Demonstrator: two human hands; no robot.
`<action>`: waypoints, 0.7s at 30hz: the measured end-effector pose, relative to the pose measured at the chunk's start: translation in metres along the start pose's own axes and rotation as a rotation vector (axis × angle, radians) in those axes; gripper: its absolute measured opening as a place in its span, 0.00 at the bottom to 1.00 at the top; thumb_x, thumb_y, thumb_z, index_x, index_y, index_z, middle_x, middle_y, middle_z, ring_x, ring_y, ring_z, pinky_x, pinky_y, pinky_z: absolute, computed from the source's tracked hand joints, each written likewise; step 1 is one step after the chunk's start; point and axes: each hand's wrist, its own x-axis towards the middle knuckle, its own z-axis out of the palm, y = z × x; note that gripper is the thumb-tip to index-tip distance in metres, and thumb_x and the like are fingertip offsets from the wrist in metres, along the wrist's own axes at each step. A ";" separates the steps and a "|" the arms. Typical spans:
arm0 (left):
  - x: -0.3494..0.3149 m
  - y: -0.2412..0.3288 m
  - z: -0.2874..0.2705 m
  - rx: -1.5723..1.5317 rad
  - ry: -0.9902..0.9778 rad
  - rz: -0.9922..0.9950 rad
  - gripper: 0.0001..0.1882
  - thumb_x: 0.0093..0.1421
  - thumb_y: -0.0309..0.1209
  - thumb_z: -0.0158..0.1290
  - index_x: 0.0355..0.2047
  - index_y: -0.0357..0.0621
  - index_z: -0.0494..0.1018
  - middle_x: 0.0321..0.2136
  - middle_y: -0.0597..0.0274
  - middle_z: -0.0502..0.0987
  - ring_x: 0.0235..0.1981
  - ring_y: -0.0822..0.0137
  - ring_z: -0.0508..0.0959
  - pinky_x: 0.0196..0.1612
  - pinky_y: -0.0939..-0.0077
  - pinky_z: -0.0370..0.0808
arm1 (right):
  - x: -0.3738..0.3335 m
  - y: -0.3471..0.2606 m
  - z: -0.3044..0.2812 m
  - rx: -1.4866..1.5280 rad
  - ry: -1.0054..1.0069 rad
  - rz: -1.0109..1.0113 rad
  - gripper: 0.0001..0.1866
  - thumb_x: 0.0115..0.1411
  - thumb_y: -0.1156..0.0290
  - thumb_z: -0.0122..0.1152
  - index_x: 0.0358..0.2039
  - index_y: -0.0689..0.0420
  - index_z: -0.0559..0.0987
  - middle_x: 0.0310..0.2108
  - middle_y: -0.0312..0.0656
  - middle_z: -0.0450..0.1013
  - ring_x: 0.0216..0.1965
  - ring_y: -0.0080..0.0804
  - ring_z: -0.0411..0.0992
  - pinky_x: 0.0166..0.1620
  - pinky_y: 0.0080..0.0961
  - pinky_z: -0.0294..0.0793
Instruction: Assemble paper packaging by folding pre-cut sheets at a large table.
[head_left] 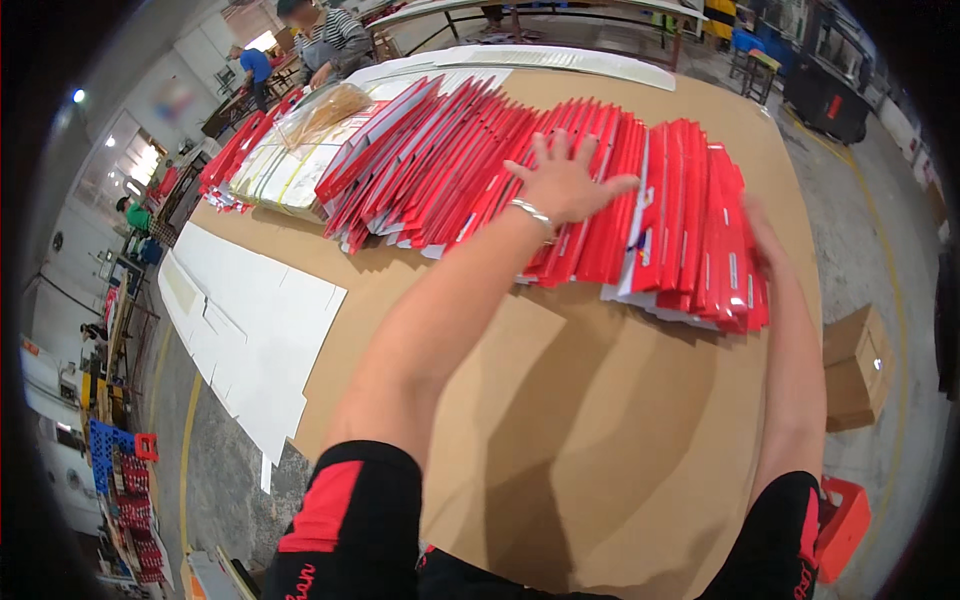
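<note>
A long row of glossy red flat-folded cartons (pixel 590 225) with white inner sides leans across the brown board-covered table (pixel 620 440). Over the middle of the row, my left hand (pixel 562 188) is open with its fingers spread wide; whether it touches the carton tops I cannot tell. A silver bracelet circles that wrist. My right hand (pixel 766 238) lies along the right end of the row, against the outermost cartons, its fingers stretched and partly hidden. Neither hand is closed around a carton.
Left of the row is a strapped white bundle (pixel 290 170) with a clear bag on top. White card sheets (pixel 250 320) cover the table's left side. A cardboard box (pixel 855 370) and a red crate (pixel 842 525) stand at right. A person (pixel 335 45) is across the table.
</note>
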 end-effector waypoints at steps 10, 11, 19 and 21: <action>0.002 -0.114 -0.002 0.614 0.090 0.134 0.46 0.54 0.63 0.51 0.68 0.58 0.53 0.70 0.61 0.49 0.72 0.59 0.45 0.60 0.19 0.39 | -0.003 -0.053 0.243 -0.360 -0.051 -0.182 0.74 0.39 0.16 0.49 0.70 0.61 0.36 0.71 0.59 0.35 0.73 0.51 0.32 0.71 0.45 0.34; 0.004 -0.140 -0.007 0.733 0.126 0.156 0.45 0.54 0.59 0.54 0.68 0.58 0.54 0.69 0.60 0.52 0.71 0.58 0.48 0.63 0.24 0.38 | -0.007 -0.056 0.274 -0.451 -0.080 -0.210 0.73 0.40 0.16 0.48 0.70 0.60 0.36 0.71 0.60 0.35 0.72 0.53 0.32 0.71 0.46 0.34; -0.041 -0.185 -0.019 0.775 0.413 0.214 0.35 0.55 0.44 0.54 0.64 0.56 0.61 0.69 0.56 0.51 0.71 0.52 0.45 0.65 0.28 0.35 | -0.018 -0.031 0.301 -0.089 -0.220 -0.320 0.65 0.49 0.25 0.54 0.71 0.55 0.37 0.71 0.56 0.41 0.72 0.50 0.38 0.70 0.41 0.41; -0.070 -0.188 -0.043 0.700 0.476 0.161 0.40 0.51 0.51 0.58 0.64 0.57 0.62 0.69 0.54 0.49 0.71 0.49 0.43 0.64 0.27 0.34 | -0.044 -0.025 0.300 0.107 -0.299 -0.284 0.63 0.51 0.27 0.55 0.71 0.54 0.37 0.71 0.55 0.41 0.72 0.48 0.40 0.70 0.40 0.43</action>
